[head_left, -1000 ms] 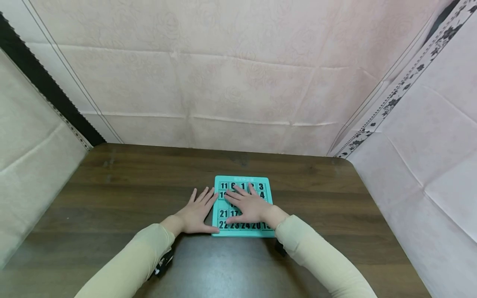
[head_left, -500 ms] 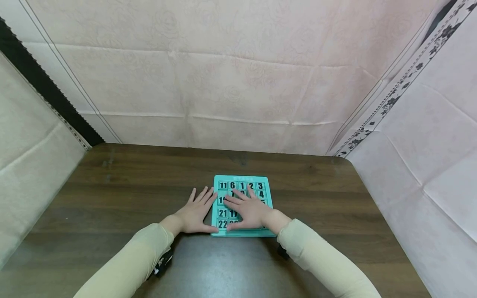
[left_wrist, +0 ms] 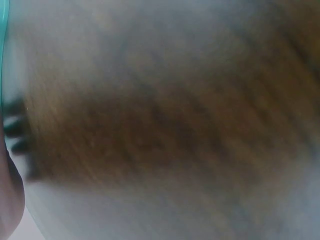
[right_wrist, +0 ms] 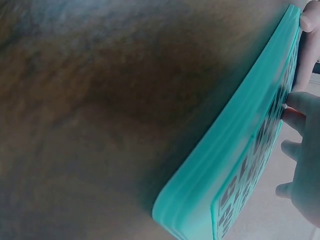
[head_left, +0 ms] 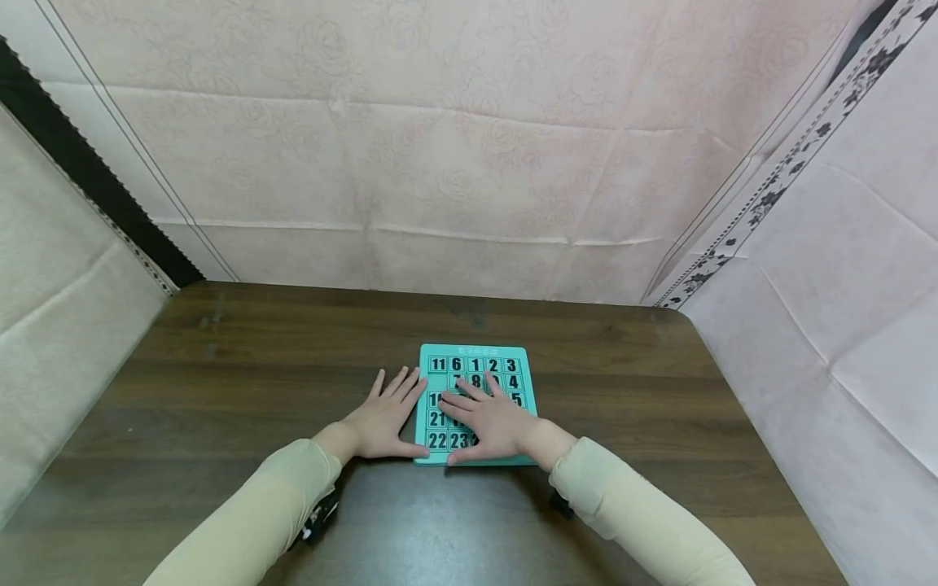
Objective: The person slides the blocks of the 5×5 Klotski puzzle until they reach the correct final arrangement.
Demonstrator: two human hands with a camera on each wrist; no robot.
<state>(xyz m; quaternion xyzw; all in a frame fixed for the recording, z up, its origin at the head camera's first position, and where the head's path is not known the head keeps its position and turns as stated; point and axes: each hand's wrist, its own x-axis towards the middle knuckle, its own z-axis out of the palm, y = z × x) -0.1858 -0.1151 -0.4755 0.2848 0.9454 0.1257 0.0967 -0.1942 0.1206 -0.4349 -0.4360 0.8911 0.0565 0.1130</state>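
A teal number sliding puzzle (head_left: 475,352) lies flat on the brown wooden table, its square tiles printed with black numbers. Spread out beside its left edge is my left hand (head_left: 381,423); the thumb touches the lower left corner and the fingertips reach the left side. Over the lower middle tiles my right hand (head_left: 498,425) lies with fingers spread, hiding several numbers. In the right wrist view the puzzle's thick side (right_wrist: 220,135) shows, with the right hand's fingertips (right_wrist: 295,102) on the tile face. Only a sliver of the left hand (left_wrist: 10,200) shows in the left wrist view.
The wooden table (head_left: 293,350) stretches around the puzzle on every side. Pale patterned cloth (head_left: 454,179) hangs behind the table's far edge, and more cloth hangs at left and right. A dark device (head_left: 320,518) sits under the left wrist.
My right hand has slid a little toward the puzzle's near edge, uncovering more numbers in the top rows and covering the bottom ones. The left hand stays in place.
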